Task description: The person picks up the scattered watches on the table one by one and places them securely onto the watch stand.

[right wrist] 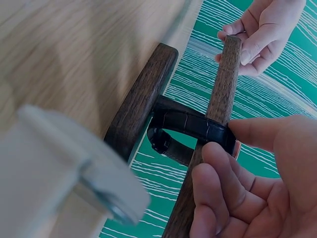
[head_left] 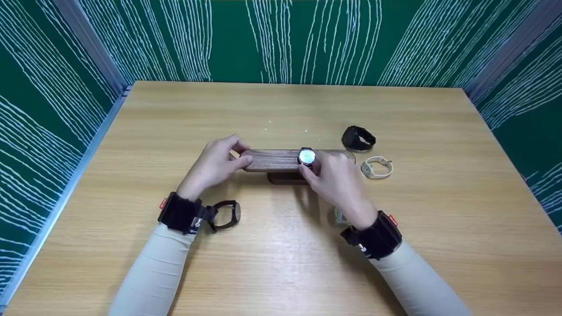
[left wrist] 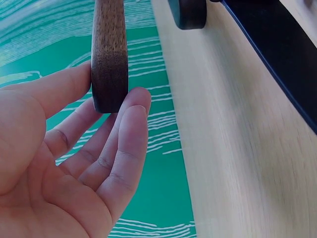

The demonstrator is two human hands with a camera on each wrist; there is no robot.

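Observation:
A dark wooden watch stand has a long top bar (head_left: 274, 161) raised above a shorter base (head_left: 287, 178). My left hand (head_left: 215, 162) holds the bar's left end between thumb and fingers, as the left wrist view shows close up. Looped around the bar, right of its middle, is a watch (head_left: 307, 156) with a pale round dial. In the right wrist view its black leather strap (right wrist: 190, 124) hangs below the bar. My right hand (head_left: 336, 180) pinches this watch beside its dial, its other fingers curled against the bar (right wrist: 225, 84).
Right of the stand lie a bulky black watch (head_left: 358, 138) and a cream watch (head_left: 376, 167). A dark watch (head_left: 226, 215) stands on its side by my left wrist. Another pale watch (head_left: 340, 217) is partly hidden under my right wrist. Small white specks dot the table (head_left: 197, 114) behind the stand.

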